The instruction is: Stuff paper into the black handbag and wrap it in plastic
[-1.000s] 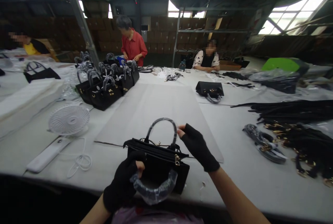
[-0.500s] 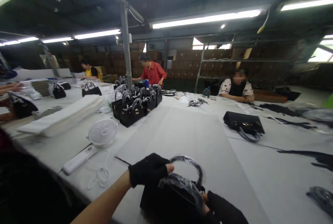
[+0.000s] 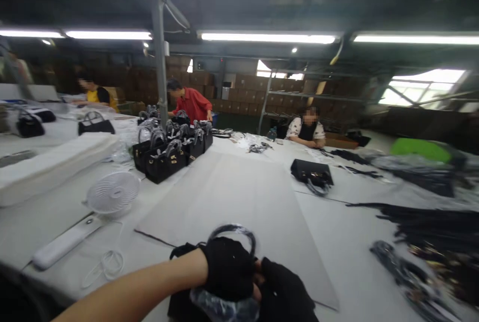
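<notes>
A small black handbag [image 3: 187, 302] sits at the near edge of the big white surface [image 3: 243, 192], right in front of the person. Both hands wear black gloves with the fingertips cut off. The left hand [image 3: 229, 268] comes across from the left and its fingers are curled shut on the bag's near handle [image 3: 224, 307], the one wrapped in clear crinkly plastic. The right hand [image 3: 286, 294] is just beside it, touching it, low in the picture. I cannot tell if its fingers are holding anything, because part of it is cut off.

The bag's other handle [image 3: 234, 230] stands up behind the hands like a round hoop. It is wrapped in plastic too.

The bag looks light and boxy, with stiff sides that keep their shape. The plastic on the handles may be slippery, so a firm hold around the handle is best. A hand under the bottom would help too.

On the left lie a round white fan [image 3: 113, 193], a long white power strip [image 3: 62, 243] and a loose white cord [image 3: 107, 264]. Farther off, a bunch of black bags [image 3: 168, 155] stands together, and one more bag [image 3: 311, 172] lies on its side. Black straps [image 3: 430, 222] are piled on the right. Other people work at the far side.
</notes>
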